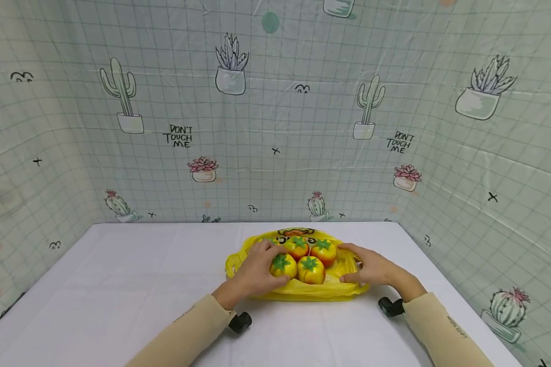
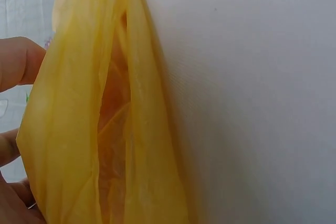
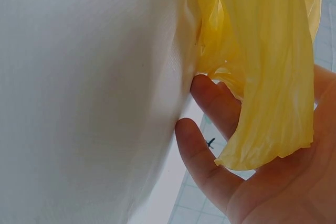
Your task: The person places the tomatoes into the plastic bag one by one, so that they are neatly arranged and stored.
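Note:
A yellow plastic bag with dark print lies with its mouth spread wide, holding several yellow-red tomatoes with green star-shaped tops. My left hand reaches over the bag's left side, its fingers and thumb curved round the front-left tomato. Another tomato is partly hidden behind that hand. At the bag's right side, my right hand stands with fingers and thumb spread apart. In the right wrist view, the bag's edge hangs over the palm, and two fingertips touch the white cloth. Yellow film covers much of the left wrist view.
White cloth covers the table, which reaches to the patterned curtain at the back and sides. A black wrist device sits under the left sleeve, another black device under the right.

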The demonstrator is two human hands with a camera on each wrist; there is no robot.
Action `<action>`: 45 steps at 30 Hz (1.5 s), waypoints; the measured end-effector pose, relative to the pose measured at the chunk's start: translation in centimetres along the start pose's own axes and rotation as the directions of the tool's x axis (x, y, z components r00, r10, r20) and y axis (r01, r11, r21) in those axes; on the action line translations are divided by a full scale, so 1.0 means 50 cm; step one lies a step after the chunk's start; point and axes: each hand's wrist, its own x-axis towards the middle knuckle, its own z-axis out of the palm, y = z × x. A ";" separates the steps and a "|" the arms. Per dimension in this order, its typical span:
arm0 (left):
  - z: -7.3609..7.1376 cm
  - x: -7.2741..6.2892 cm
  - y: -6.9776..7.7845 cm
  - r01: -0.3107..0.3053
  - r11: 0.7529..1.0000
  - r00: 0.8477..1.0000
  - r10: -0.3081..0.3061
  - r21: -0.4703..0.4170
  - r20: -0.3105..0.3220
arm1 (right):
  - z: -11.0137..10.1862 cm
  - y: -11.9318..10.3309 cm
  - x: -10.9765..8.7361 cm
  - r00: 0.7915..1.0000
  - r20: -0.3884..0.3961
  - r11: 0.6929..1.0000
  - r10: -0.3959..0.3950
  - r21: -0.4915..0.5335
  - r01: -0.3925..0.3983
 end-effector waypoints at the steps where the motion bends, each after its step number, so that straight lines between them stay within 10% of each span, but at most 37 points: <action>1: 0.001 0.000 0.001 0.004 1.000 1.000 -0.004 0.006 -0.002 | 0.000 -0.001 0.000 1.000 0.001 1.000 0.005 0.000 -0.005; 45: 0.011 -0.005 0.018 0.074 0.997 0.997 -0.074 -0.012 0.006 | -0.001 0.000 -0.001 1.000 -0.003 1.000 -0.001 -0.015 0.001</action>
